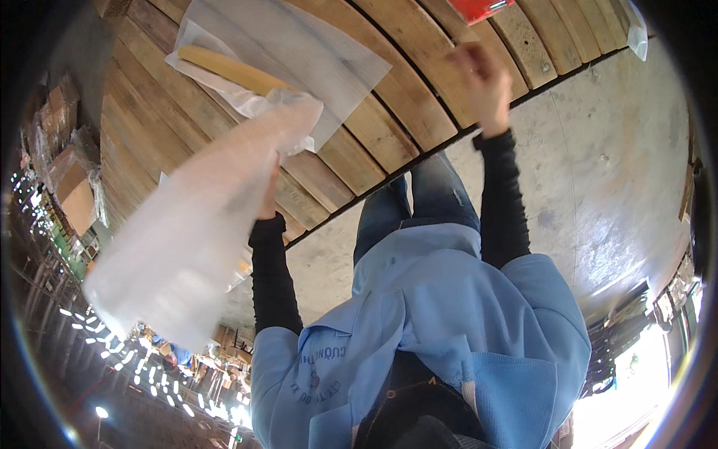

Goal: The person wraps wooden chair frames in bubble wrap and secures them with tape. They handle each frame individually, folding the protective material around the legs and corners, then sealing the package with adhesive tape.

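Left hand (268, 196) grips a translucent white plastic sheet (168, 251) hiding its fingers; right hand (486, 86) blurred, half-curled, contents unclear, near a glossy red object (479, 9).

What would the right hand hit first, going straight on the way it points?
Probably the red object at the top edge; the right hand is blurred, so depth is unclear.
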{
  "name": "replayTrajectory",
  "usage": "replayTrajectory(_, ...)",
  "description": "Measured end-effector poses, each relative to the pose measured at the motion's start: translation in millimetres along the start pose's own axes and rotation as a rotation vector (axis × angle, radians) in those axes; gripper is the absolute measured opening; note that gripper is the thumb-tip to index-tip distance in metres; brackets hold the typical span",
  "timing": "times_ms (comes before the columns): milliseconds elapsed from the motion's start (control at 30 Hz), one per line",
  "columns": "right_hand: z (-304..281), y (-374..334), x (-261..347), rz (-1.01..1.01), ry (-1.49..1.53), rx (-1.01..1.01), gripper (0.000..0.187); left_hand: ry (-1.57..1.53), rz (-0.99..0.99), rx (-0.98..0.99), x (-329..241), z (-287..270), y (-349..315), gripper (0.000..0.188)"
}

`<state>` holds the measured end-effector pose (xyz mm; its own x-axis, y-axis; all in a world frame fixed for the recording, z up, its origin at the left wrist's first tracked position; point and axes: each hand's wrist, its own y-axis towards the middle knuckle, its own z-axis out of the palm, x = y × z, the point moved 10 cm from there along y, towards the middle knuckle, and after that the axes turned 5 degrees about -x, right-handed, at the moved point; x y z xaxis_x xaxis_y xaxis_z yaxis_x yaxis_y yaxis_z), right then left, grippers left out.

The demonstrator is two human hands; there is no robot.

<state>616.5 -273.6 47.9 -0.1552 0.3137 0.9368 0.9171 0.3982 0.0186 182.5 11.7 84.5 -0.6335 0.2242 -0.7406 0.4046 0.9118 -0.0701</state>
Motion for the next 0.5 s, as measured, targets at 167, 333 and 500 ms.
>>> replayTrajectory(167,112,-110,224,-0.485,0.248,0.549,0.013,-0.514,-0.009,-0.149,-128,-2,40,0.052)
replayTrajectory(333,167,-101,247,-0.718,0.009,0.306,0.024,-0.622,0.147,-0.123,-157,-15,53,0.056)
replayTrajectory(500,180,-87,248,-0.895,-0.35,0.372,0.033,-0.554,0.17,-0.125,-150,-32,49,0.056)
